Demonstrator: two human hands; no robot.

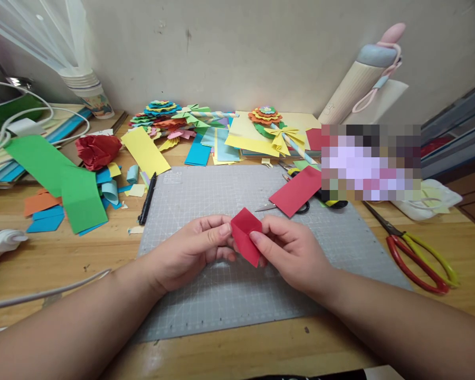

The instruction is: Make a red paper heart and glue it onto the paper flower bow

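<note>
A small folded piece of red paper is held between both hands above the grey cutting mat. My left hand pinches its left edge, thumb on top. On the right side, my right hand presses its thumb onto the paper's face, with the fingers behind partly hidden. Just beyond the right hand lies a flat red paper strip, partly covering a pair of scissors whose blade pokes out at its left. A black pen rests along the mat's left edge.
Red-and-yellow-handled scissors lie at the right. Green paper, a crumpled red paper piece and scraps cover the left. Layered paper flowers line the back, near a leaning bottle. A white glue gun sits at far left.
</note>
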